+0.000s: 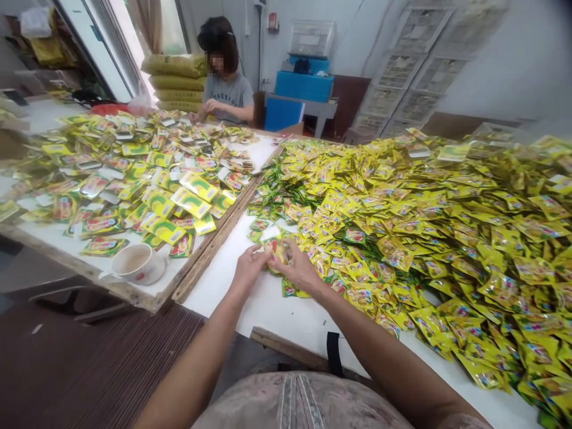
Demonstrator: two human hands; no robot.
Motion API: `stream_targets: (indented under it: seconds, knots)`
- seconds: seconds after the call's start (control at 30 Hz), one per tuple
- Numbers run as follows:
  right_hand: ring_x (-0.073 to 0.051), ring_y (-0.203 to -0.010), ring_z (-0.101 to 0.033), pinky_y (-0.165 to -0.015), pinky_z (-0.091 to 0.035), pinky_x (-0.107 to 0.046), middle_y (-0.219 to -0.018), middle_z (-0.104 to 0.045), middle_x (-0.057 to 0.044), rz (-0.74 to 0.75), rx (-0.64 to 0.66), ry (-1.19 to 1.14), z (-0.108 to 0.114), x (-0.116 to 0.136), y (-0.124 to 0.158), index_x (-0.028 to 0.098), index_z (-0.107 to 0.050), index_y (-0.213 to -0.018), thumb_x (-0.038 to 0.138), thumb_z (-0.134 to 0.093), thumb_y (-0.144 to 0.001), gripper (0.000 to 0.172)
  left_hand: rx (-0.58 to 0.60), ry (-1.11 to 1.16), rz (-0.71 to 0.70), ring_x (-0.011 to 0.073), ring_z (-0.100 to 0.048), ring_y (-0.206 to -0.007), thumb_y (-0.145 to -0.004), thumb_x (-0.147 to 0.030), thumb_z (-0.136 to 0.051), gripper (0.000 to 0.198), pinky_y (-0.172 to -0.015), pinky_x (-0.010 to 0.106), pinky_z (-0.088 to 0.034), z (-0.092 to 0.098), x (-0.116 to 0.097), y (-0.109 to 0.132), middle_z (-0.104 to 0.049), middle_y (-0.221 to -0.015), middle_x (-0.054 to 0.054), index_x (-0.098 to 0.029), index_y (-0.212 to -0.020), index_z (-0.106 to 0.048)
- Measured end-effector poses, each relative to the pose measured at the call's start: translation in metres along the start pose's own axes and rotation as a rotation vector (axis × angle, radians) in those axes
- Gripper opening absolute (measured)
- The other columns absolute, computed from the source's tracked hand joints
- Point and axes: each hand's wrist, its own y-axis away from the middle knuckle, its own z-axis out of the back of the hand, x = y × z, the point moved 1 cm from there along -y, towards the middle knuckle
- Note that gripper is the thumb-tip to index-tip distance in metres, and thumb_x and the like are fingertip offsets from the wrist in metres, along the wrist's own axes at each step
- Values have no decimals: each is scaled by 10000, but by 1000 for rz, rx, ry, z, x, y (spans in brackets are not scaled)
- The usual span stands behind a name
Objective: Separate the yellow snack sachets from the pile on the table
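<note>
Over the white tabletop, near its front edge, my left hand [249, 268] and my right hand [298, 265] come together around a small packet [271, 244]. It is yellow and green with a red picture and a white upper end. My left fingers pinch its left side, and my right fingers close on its right side, covering part of it. Just beyond and to the right of my hands spreads a large heap of glossy yellow pouches [402, 226], with some green ones [355, 236] among them.
On the left table, yellow-and-green packets with white ends [192, 196] lie in a pile. A cup of brownish liquid [134, 262] stands near its corner. Wooden edging [214, 238] runs between the tables. A co-worker [227, 89] sits behind, beside stacked yellow sacks [174, 83].
</note>
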Motion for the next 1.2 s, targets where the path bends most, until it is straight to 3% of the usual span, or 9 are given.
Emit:
stream_targets:
  seconds: [0.13,0.27,0.53,0.67,0.77,0.87,0.93,1.03,1.2]
  knots:
    - [-188,-828,-588,-740,-426,-303,-863,-659,-30,53,-31,-20,-7,1,-10,211,-588,-1024,333,-536,-805,256,-76,92,61,189,-662,-630,-649,-417,-702,434,-637,301,-510,16,4,2,-694,-665,46,-144,-953,-556]
    - [-173,-762,-613,-721,-448,-295,-813,-662,-23,-39,-11,-25,-16,-12,-22,194,-594,-1015,151,-539,-752,272,-97,77,80,201,-658,-659,-592,-391,-748,401,-640,293,-496,22,13,2,-691,-670,52,-171,-894,-604]
    - [-144,-749,-616,-702,-476,-280,-793,-627,-8,-29,42,-405,-16,-2,-12,197,-537,-1066,195,-470,-787,287,-132,245,-29,183,-646,-683,-561,-321,-766,673,-610,273,-487,13,9,3,-685,-859,72,-157,-1163,-513]
    - [-190,-866,-584,-778,-434,-329,-956,-645,-56,-37,-70,-24,-6,1,-21,205,-544,-1134,281,-555,-790,352,-144,199,-11,171,-635,-642,-538,-351,-775,587,-565,248,-468,32,1,3,-689,-815,56,-137,-1053,-591]
    - [-241,-988,-526,-804,-393,-337,-1031,-635,-71,-63,49,245,-8,-3,-25,228,-555,-1156,266,-651,-729,439,-102,135,72,167,-628,-613,-551,-413,-761,463,-546,240,-453,41,4,10,-698,-758,53,-125,-897,-651]
    - [-223,-889,-541,-714,-385,-290,-917,-636,-55,-97,122,254,-9,-10,-21,217,-574,-1119,249,-711,-661,478,-66,88,144,166,-624,-584,-528,-429,-772,436,-548,246,-452,44,14,19,-704,-707,44,-135,-833,-670]
    - [-180,-740,-540,-618,-367,-257,-780,-608,-18,-138,132,220,-7,-14,-16,198,-587,-1064,272,-722,-643,449,-35,55,158,172,-624,-578,-509,-422,-782,423,-544,249,-451,44,21,23,-705,-682,42,-142,-810,-684]
    - [-125,-572,-453,-527,-317,-235,-606,-496,35,-159,29,62,2,-18,-9,191,-605,-825,347,-657,-703,205,9,19,140,183,-632,-596,-502,-413,-787,400,-548,253,-450,42,27,26,-712,-689,42,-150,-793,-706]
    - [-112,-533,-423,-515,-340,-243,-570,-468,42,-143,-181,-532,5,-22,1,190,-545,-682,503,-693,-614,353,131,95,164,179,-641,-626,-533,-411,-786,396,-582,253,-462,30,24,30,-726,-753,47,-152,-823,-710]
